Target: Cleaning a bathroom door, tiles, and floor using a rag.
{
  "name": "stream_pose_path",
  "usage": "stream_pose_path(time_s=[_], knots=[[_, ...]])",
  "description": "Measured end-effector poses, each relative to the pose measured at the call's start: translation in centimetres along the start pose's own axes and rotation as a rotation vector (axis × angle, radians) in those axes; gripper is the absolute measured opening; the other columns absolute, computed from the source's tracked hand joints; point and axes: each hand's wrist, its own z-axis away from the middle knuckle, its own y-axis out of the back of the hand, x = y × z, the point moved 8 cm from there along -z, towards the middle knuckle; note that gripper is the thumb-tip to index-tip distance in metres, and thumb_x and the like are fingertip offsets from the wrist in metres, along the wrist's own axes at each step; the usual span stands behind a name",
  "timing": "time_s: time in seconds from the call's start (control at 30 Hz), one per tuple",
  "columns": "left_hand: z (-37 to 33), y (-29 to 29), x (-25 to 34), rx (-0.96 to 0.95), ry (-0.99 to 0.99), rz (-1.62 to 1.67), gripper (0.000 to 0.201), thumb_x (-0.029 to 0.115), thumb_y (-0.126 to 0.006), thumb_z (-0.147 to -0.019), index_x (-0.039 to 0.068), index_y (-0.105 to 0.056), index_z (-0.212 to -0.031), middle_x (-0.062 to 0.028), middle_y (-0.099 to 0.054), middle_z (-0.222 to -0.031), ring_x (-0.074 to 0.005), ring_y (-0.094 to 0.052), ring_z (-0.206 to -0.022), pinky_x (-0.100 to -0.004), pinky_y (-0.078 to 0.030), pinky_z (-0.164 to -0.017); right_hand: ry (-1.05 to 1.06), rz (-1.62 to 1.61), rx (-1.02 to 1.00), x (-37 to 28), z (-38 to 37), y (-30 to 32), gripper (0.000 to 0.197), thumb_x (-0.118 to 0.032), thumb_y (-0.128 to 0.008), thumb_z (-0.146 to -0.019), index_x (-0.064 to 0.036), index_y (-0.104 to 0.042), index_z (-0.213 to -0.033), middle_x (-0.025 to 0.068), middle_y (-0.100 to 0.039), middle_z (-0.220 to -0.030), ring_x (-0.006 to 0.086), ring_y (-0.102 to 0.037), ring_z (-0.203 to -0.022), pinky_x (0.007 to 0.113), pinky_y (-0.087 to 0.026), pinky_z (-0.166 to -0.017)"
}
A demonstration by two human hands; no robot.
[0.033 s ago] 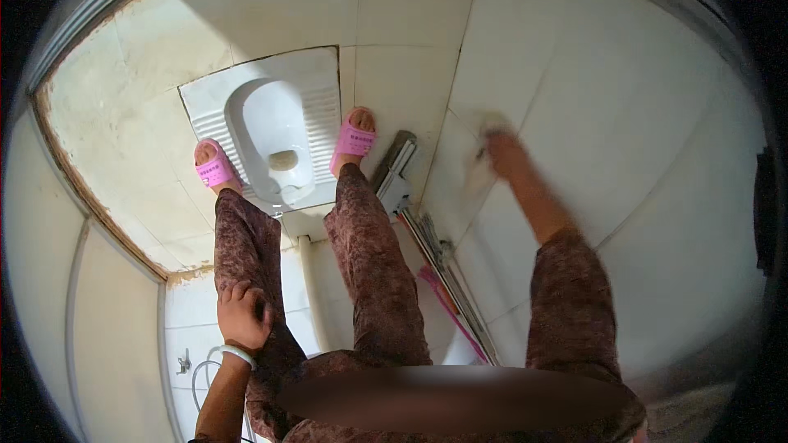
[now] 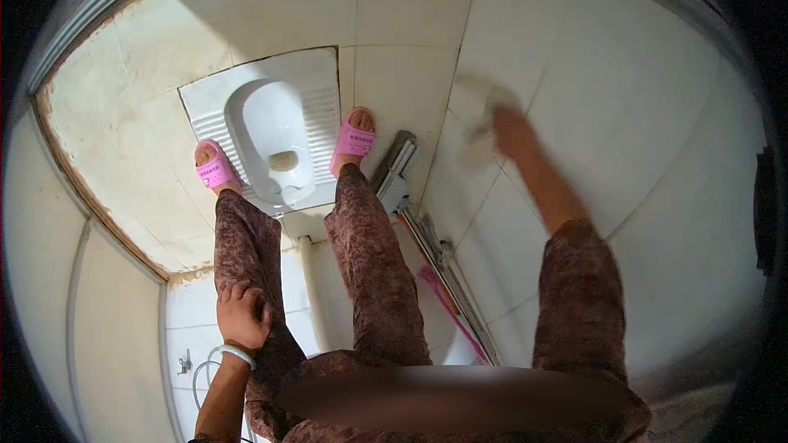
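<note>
My left hand [image 2: 244,316] lies over my left leg, on the dark brown patterned trousers [image 2: 249,238]. Its fingers rest on the fabric, holding nothing, and a pale bangle [image 2: 238,353] circles the wrist. Stretched out to the right, my right hand [image 2: 510,127] is blurred by motion in front of the white tiled wall. It grips a pale, limp cloth [image 2: 484,97], smeared by movement, with parts showing beyond the fingers on the left. Whether the cloth touches the tiles I cannot tell.
A white squat toilet [image 2: 322,94] is set in the floor between my feet in pink slippers [image 2: 355,141]. Beside the right foot a flat mop [image 2: 396,160] leans with other long handles. A pipe [image 2: 309,279] and a hose [image 2: 197,377] are near the bottom left.
My right hand has moved slightly farther away and to the right, and the cloth has swung with it. My left hand and both feet have stayed in place.
</note>
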Motion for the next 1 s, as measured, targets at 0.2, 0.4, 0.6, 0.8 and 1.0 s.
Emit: stream_pose_path(time_s=[0.2,0.4,0.6,0.8,1.0], knots=[[-0.5,0.7,1.2,0.014,-0.005,-0.058,0.030,0.018,-0.068,-0.069,0.006,-0.064,-0.096,-0.0152,-0.058,-0.110,-0.0375,-0.049,-0.110,-0.0471,-0.037,-0.097,0.071,0.979,0.610,-3.7,-8.2,22.1,0.041,-0.025,-0.047,-0.091,-0.0051,-0.054,-0.126,0.0105,-0.046,-0.139,0.0276,-0.033,-0.134,0.043,-0.021,-0.112],[-0.6,-0.3,1.1,-0.010,0.011,-0.059,0.030,0.018,-0.068,-0.068,0.006,-0.064,-0.096,-0.0153,-0.058,-0.111,-0.0372,-0.049,-0.112,-0.0475,-0.037,-0.098,-0.015,0.828,0.470,-3.5,-11.0,11.0,0.048,-0.015,-0.043,-0.093,-0.0033,-0.038,-0.139,0.0111,-0.029,-0.149,0.0285,-0.026,-0.138,0.039,-0.020,-0.114],[-0.7,0.0,1.2,-0.007,-0.029,-0.093,0.032,0.019,-0.069,-0.068,0.007,-0.064,-0.097,-0.0155,-0.058,-0.112,-0.0383,-0.048,-0.113,-0.0484,-0.038,-0.097,-0.202,-0.143,-0.041,-0.5,-2.5,-18.2,0.050,-0.020,-0.036,-0.097,-0.0091,-0.029,-0.145,0.0106,-0.029,-0.150,0.0276,-0.030,-0.136,0.036,-0.026,-0.111],[-0.5,1.1,0.9,0.016,-0.039,-0.042,0.032,0.018,-0.068,-0.068,0.006,-0.065,-0.097,-0.0158,-0.059,-0.112,-0.0389,-0.049,-0.111,-0.0484,-0.039,-0.095,-0.170,-0.359,-0.106,-2.1,11.5,-22.4,0.050,-0.032,-0.030,-0.098,-0.0083,-0.034,-0.142,0.0136,-0.035,-0.145,0.0291,-0.035,-0.133,0.038,-0.028,-0.109],[-0.5,1.2,1.0,0.031,-0.041,0.005,0.030,0.020,-0.067,-0.067,0.006,-0.065,-0.094,-0.0164,-0.059,-0.106,-0.0386,-0.051,-0.107,-0.0486,-0.038,-0.095,0.056,0.221,-0.236,0.1,10.4,-16.7,0.048,-0.015,-0.050,-0.087,-0.0002,-0.043,-0.133,0.0187,-0.046,-0.135,0.0308,-0.047,-0.122,0.037,-0.038,-0.104]])
